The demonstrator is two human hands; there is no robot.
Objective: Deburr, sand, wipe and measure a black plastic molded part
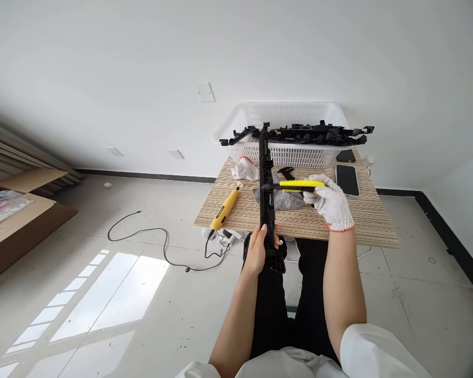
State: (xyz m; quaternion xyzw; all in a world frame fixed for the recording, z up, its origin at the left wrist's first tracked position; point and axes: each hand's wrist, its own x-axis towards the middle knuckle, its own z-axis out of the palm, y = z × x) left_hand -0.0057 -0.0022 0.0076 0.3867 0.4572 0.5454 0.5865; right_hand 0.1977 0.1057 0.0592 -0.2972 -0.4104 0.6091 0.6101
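Note:
My bare left hand (257,248) is closed around the lower part of a long black plastic trim piece (266,173), which stands nearly upright in front of the table. In a white knit glove, my right hand (331,202) grips a yellow and black utility knife (301,184). The knife points left, and its dark tip meets or overlaps the trim piece around mid-length; whether it touches cannot be made out. Behind the knife a grey cloth (287,201) lies on the table, with a small black part (286,173) beyond it.
A white plastic basket (303,157) on the wood-grain table (374,226) holds several black trim pieces (319,134). A yellow corded rotary tool (224,210), a white glove (245,169) and a phone (347,180) lie there too. A black cable (166,247) and a cardboard box (27,231) are on the floor.

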